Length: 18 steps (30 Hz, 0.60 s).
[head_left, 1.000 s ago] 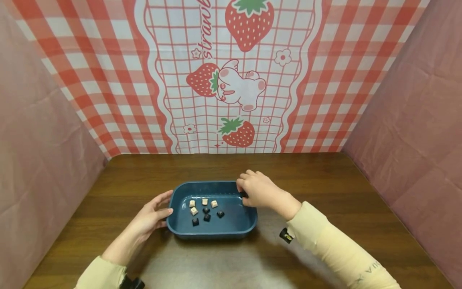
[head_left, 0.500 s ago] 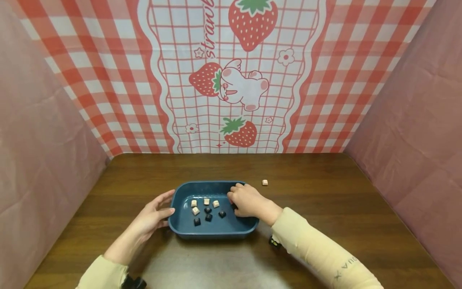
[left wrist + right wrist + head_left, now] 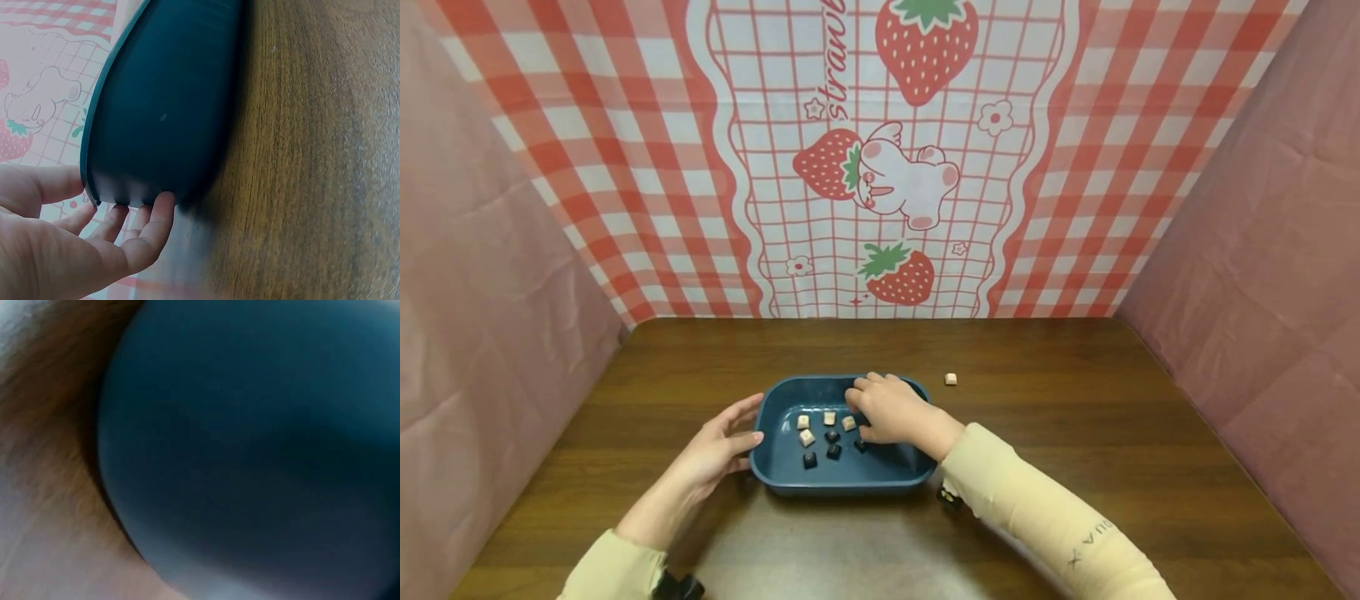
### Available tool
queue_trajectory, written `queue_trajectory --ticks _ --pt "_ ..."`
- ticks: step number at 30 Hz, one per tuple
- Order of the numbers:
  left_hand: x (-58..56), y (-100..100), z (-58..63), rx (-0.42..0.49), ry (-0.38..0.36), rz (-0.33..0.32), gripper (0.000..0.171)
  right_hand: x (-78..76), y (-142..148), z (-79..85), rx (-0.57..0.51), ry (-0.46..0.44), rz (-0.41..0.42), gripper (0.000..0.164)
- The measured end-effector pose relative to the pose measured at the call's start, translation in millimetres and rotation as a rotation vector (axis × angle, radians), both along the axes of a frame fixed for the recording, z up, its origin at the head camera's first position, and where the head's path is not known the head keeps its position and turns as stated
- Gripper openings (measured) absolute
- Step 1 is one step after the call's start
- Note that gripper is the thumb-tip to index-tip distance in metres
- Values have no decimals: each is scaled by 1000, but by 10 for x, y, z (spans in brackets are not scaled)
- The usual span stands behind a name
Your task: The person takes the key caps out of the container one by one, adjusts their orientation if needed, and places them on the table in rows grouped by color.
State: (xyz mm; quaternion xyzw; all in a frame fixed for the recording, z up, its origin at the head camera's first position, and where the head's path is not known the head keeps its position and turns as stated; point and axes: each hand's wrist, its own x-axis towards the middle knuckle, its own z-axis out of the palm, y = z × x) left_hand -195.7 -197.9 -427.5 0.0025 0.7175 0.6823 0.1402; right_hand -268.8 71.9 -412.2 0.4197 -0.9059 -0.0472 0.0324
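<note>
A blue plastic tray (image 3: 842, 483) stands on the table with several white keycaps (image 3: 806, 437) and black keycaps (image 3: 809, 460) spread over its floor. At the tray's left end, my left hand (image 3: 715, 450) touches the outer wall with spread fingers, thumb right at the rim; the left wrist view shows the fingertips (image 3: 165, 200) against the wall. My right hand (image 3: 891, 412) reaches over the right half of the tray, palm down, fingers curled. The black keycap in its grip is hidden beneath the fingers now. Only the tray's outer wall (image 3: 219, 456) shows, blurred, in the right wrist view.
One white keycap (image 3: 951, 379) lies on the wooden table (image 3: 1037, 358) behind and right of the tray. A strawberry-print cloth (image 3: 895, 167) hangs at the back, with pink cloth (image 3: 1262, 208) along both sides.
My right hand has moved left over the tray, bringing a black keycap from the right rim toward the others. The white keycap on the table has come into view. My left hand stays put.
</note>
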Motion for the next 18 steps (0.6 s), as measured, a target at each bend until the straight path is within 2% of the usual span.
queue_trajectory --ticks 8,14,18 --pt "4 1 5 1 3 -1 60 -15 -102 -109 -17 56 16 21" --pt "-8 3 -3 9 0 5 60 -18 -140 -188 5 58 -4 23" --pt "-2 2 -1 3 2 2 60 -16 -142 -220 10 73 -1 17"
